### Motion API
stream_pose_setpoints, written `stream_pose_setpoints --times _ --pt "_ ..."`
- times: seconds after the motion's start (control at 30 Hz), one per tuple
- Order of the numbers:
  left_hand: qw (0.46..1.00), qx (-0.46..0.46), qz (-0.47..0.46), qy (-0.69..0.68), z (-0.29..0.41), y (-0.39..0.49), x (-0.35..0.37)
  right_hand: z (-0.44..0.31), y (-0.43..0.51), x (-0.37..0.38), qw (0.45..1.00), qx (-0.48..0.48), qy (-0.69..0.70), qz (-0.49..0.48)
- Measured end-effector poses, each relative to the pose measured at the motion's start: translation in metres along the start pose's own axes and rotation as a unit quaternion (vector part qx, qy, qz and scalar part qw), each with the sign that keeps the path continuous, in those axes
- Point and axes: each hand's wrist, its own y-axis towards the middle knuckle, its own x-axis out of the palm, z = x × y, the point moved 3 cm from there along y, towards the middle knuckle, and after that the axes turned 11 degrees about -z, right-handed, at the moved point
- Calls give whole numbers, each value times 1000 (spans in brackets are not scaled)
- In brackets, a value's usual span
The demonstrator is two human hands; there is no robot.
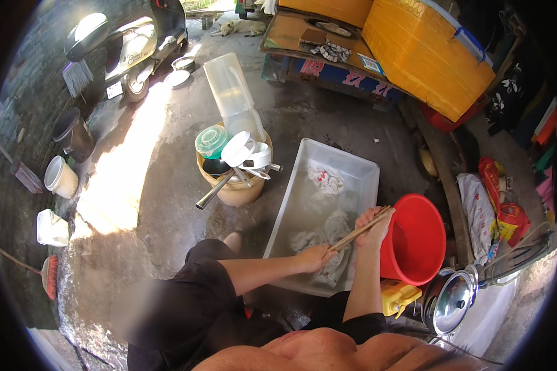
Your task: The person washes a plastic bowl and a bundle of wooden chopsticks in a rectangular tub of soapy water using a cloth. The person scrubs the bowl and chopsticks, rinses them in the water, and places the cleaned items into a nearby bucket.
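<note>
My left hand [313, 259] and my right hand [373, 227] both grip a bundle of thin wooden sticks [352, 237], seemingly chopsticks, one hand at each end. The bundle slants over a translucent white plastic tub [283, 211] on the floor. Cloudy water fills part of the tub. Soaking in it are a crumpled white cloth [336, 226] just beyond my hands and another pale cloth with red marks [326, 180] towards the far end. Close by my right hand, a red plastic bucket [415, 239] leans with its mouth towards me, its inside partly visible.
Left of the tub, a tan bucket [239, 195] overflows with pans and plastic containers [229, 86]. A yellow jug [399, 297] and a lidded steel pot [452, 301] stand at right. Farther off are a scooter [134, 48], a lying dog [241, 28] and a large yellow box [422, 55].
</note>
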Motion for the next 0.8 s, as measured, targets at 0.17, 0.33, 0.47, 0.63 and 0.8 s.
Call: stream_pose_setpoints --times 0.17,0.33,0.47,0.63,0.8 --pt "922 -150 -199 -295 29 -1 -14 -6 -9 27 995 -8 -83 61" --pt "906 -202 -203 -311 21 0 -12 -9 2 -3 989 11 -129 65" --pt "986 -116 -91 -80 22 -1 -28 -22 -7 9 998 16 -22 60" --pt "996 -50 -49 64 34 5 -43 -40 3 -22 983 14 73 168" --pt "998 -5 -38 49 14 -4 -17 -40 7 -39 994 -24 2 110"
